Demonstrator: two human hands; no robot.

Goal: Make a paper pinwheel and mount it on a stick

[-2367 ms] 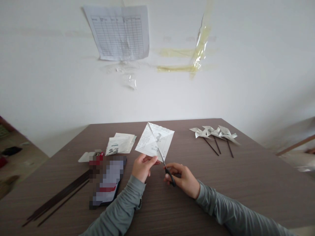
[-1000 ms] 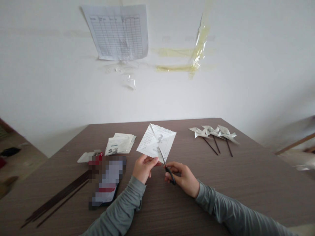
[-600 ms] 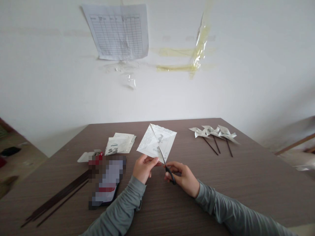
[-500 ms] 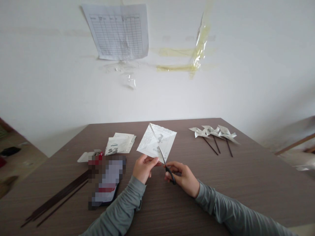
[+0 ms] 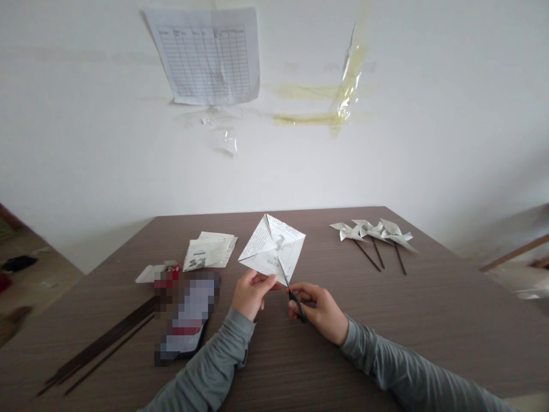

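Observation:
My left hand (image 5: 250, 292) pinches the near corner of a printed paper square (image 5: 272, 248), creased along its diagonals and held up on edge above the brown table (image 5: 429, 320). My right hand (image 5: 319, 309) is closed on the black handles of a pair of scissors (image 5: 291, 289). The blades point up and away and lie in the paper at its near corner, along a crease.
Three finished paper pinwheels on dark sticks (image 5: 377, 234) lie at the far right. A stack of printed sheets (image 5: 209, 250) and a small open box (image 5: 155, 271) lie at the left, with a blurred flat object (image 5: 186, 317) and a bundle of dark sticks (image 5: 100, 349). A wall with a taped chart (image 5: 210, 54) stands behind.
The paper square has turned and tilted a little in my left hand, its far corner now more upright. The scissors stay at the near corner; both hands have hardly shifted.

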